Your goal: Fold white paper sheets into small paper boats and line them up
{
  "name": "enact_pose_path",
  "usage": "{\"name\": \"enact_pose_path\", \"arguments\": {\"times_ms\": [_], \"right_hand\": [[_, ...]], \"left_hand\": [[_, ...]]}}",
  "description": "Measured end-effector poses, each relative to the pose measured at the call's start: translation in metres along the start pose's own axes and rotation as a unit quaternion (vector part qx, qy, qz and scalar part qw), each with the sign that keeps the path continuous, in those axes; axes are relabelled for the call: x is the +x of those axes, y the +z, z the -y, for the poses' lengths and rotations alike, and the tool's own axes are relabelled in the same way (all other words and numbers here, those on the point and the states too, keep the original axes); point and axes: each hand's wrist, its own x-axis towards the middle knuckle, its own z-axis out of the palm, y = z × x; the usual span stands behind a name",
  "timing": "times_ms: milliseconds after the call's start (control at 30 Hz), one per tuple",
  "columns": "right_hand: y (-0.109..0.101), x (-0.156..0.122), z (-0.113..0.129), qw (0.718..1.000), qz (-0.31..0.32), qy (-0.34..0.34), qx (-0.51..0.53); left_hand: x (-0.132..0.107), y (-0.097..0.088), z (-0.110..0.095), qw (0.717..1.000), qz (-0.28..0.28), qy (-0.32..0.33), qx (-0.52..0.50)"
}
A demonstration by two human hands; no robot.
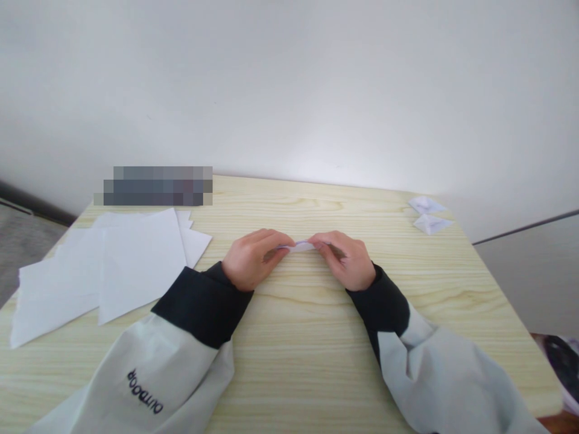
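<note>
A small folded piece of white paper (301, 246) is held between my two hands over the middle of the table. My left hand (257, 258) pinches its left end between thumb and fingers. At the other end, my right hand (344, 258) is closed on the paper in a similar pinch. Only a short stretch of the paper shows between the fingertips; both ends are hidden by the fingers.
Loose white paper sheets (140, 265) lie overlapping on the left of the wooden table (298, 361). Two folded paper boats (432, 224) sit near the right edge. A blurred dark object (156, 187) stands at the back left, before the white wall (289, 90).
</note>
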Motion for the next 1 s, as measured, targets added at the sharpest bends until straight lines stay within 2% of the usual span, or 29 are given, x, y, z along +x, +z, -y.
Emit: {"name": "enact_pose_path", "arguments": {"times_ms": [167,600,733,1000], "right_hand": [[0.002,0.001,0.000,0.999,0.021,-0.031,0.013],[0.007,-0.001,0.008,0.999,-0.041,-0.006,-0.030],[0.008,-0.002,0.008,0.999,-0.029,-0.016,-0.043],[0.008,-0.001,0.014,0.999,0.001,-0.013,-0.045]], "left_hand": [[0.000,0.002,0.001,1.000,0.004,0.013,-0.019],[0.002,0.002,-0.009,1.000,-0.025,-0.010,-0.012],[0.001,0.003,-0.008,0.999,-0.030,-0.018,-0.003],[0.001,0.008,-0.013,0.999,0.003,0.004,0.033]]}}
